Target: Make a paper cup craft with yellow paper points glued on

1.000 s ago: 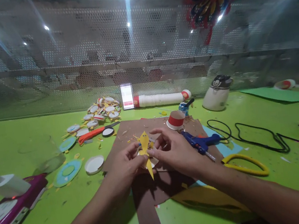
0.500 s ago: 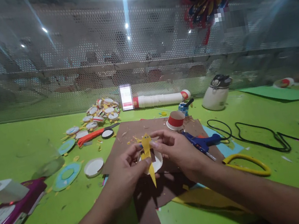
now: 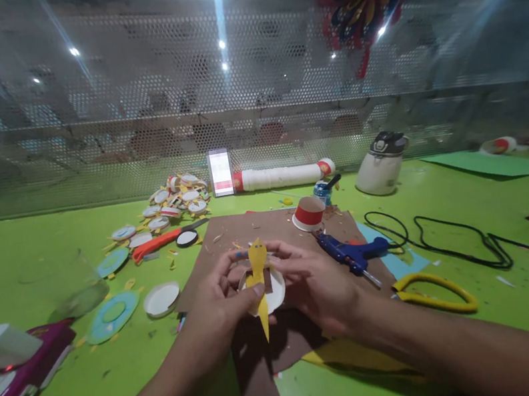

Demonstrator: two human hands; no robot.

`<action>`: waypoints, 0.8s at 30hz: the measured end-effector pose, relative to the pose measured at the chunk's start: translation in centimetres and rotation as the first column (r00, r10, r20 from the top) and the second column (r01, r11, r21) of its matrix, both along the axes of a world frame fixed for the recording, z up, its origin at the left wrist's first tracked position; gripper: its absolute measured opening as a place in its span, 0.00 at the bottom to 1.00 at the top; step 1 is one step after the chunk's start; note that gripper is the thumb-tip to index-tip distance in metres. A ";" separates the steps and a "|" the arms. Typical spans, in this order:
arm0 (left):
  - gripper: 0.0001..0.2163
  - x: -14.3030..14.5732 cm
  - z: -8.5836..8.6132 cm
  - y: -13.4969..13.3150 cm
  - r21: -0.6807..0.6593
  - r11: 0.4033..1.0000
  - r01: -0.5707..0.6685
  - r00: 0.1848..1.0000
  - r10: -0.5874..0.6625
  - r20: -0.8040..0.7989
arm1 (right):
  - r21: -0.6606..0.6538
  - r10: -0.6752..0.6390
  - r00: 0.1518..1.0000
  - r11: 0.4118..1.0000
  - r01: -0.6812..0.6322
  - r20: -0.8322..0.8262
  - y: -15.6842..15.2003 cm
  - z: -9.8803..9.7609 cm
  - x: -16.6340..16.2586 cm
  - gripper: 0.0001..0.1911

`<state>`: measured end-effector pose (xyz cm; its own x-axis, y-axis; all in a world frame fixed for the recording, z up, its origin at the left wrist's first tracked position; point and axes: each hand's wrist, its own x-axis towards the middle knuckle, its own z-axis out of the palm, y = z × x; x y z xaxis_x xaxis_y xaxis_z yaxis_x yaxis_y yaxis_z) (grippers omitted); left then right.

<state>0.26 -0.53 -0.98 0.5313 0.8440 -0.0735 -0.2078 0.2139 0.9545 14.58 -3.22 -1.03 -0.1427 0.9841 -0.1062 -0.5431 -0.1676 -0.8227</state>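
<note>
A yellow paper cutout (image 3: 257,273) with two small eyes and a pointed tail lies against a small white paper disc (image 3: 277,296), with a brown paper piece between them. My left hand (image 3: 229,292) is closed on both, its thumb pressing the yellow paper onto the disc. My right hand (image 3: 308,278) is closed around the other side, its fingertips at the cutout's upper part and the disc's edge. Under the hands lies brown card (image 3: 204,262). A blue glue gun (image 3: 349,251) rests just right of my right hand, and a red and white paper cup (image 3: 308,213) stands behind it.
Yellow-handled scissors (image 3: 435,294) and a black cord (image 3: 454,240) lie at right. An orange cutter (image 3: 158,244), a white lid (image 3: 162,299) and a pile of paper discs (image 3: 183,198) are left. A purple power strip (image 3: 31,379) sits near left; a pitcher (image 3: 379,165) stands behind.
The yellow cutout now stands straighter and lower against the disc, its tail pointing a little left. My right fingers have lowered slightly, and the whole view has shifted a little.
</note>
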 end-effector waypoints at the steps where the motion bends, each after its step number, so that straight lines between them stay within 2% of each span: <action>1: 0.20 0.0 0.0 0.1 0.000 1.000 0.000 1.000 0.000 -0.004 | -0.010 -0.007 1.000 1.000 0.008 0.017 0.0 0.0 0.0 0.10; 6: 0.16 -0.1 0.0 0.7 -0.066 0.998 -0.011 1.000 0.012 0.007 | 0.017 -0.083 0.988 0.997 0.081 0.128 0.2 0.0 0.3 0.09; 10: 0.14 -0.1 0.1 0.8 -0.084 0.996 0.010 1.000 -0.008 0.022 | 0.148 -0.227 0.943 0.969 0.196 0.244 0.9 0.3 1.4 0.11; 13: 0.13 -0.1 0.1 0.7 -0.047 0.999 -0.015 1.000 0.016 0.018 | 0.295 -0.355 0.874 0.919 0.262 0.332 1.5 0.6 2.6 0.10; 17: 0.15 -0.3 0.1 0.8 -0.044 0.999 -0.021 1.000 0.020 -0.020 | 0.467 -0.524 0.739 0.825 0.318 0.423 2.4 1.1 4.6 0.06; 21: 0.16 -0.6 0.1 1.3 -0.045 0.998 -0.033 0.999 0.033 0.010 | 0.521 -0.623 0.625 0.768 0.372 0.471 3.1 2.4 6.9 0.06; 24: 0.15 -0.9 0.1 1.8 -0.020 0.998 -0.062 0.998 0.062 0.008 | 0.535 -0.628 0.551 0.771 0.344 0.550 3.0 3.3 7.7 0.09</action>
<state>-0.66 1.27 -0.89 0.4784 0.8740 -0.0859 -0.2297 0.2189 0.9483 22.28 -0.19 2.24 0.3408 0.8598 0.3803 0.2691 0.2984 -0.9157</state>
